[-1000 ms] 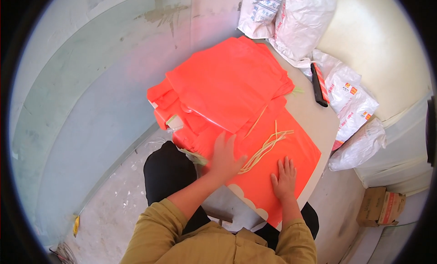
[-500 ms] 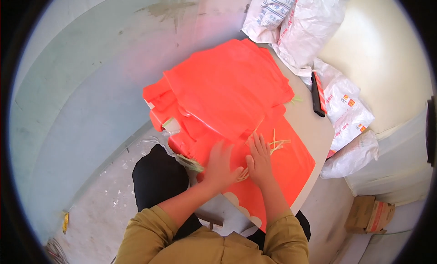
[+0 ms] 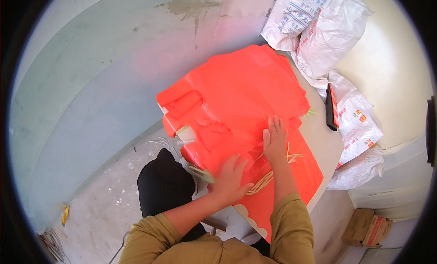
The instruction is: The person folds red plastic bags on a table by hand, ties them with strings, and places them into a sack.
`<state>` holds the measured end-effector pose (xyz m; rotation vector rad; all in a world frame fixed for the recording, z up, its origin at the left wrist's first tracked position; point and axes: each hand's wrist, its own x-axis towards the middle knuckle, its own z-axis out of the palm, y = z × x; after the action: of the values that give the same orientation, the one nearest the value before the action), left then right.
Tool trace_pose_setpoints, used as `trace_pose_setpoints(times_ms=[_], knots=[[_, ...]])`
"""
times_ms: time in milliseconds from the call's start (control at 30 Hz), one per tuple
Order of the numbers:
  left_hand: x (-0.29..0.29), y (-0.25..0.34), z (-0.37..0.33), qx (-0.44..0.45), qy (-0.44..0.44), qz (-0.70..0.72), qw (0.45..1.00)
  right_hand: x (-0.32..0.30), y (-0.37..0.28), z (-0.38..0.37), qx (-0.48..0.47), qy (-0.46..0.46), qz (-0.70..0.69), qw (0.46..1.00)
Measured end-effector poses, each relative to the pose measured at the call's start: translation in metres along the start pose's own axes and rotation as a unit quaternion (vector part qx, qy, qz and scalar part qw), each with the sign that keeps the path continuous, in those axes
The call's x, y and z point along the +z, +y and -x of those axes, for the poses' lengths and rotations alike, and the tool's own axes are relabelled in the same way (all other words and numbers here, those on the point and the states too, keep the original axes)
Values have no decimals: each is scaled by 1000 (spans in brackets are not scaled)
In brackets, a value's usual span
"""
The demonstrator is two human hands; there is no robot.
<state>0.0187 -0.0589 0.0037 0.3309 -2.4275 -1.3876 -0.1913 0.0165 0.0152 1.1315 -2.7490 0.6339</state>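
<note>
A thick pile of thin, shiny orange-red sheets, plastic-like [image 3: 255, 86], lies on the table in front of me, with folds along its left side. My right hand [image 3: 275, 141] rests flat on the near right part of the pile, its fingers stretched out. Lower and to the left, my left hand [image 3: 227, 181] is at the pile's near edge with its fingers spread. Between my hands, a bundle of pale straw-like strips [image 3: 261, 182] lies on a lower red sheet [image 3: 306, 170]. A few loose strips [image 3: 293, 157] are just right of my right wrist.
The pale tabletop [image 3: 324, 148] shows along the right. White printed sacks [image 3: 334, 31] stand at the far right, beside a black and red strip-shaped object [image 3: 331, 108]. A cardboard box [image 3: 366, 228] sits on the floor at right. A grey-green wall [image 3: 114, 77] curves along the left.
My right hand has moved farther forward onto the pile. The top sheet's raised near edge now lies flatter. More of the strip bundle shows between my hands. The whole view has shifted a little.
</note>
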Motion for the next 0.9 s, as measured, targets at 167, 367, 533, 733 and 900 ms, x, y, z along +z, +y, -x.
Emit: trace_pose_setpoints(times_ms=[167,367,533,733,900], knots=[[-2,2,1,13,11,-2,1000,1,-37,-8,-94,-99,59,989],[-5,3,1,37,39,7,999,7,-49,-10,-106,-89,11,990],[-14,12,-1,88,82,23,992,14,-55,-1,-146,-32,15,989],[-7,7,11,288,-69,-34,954,5,-80,10,-251,-57,-103,961],[-1,4,12,299,-109,-31,948,6,-96,15,-296,-79,-84,948]])
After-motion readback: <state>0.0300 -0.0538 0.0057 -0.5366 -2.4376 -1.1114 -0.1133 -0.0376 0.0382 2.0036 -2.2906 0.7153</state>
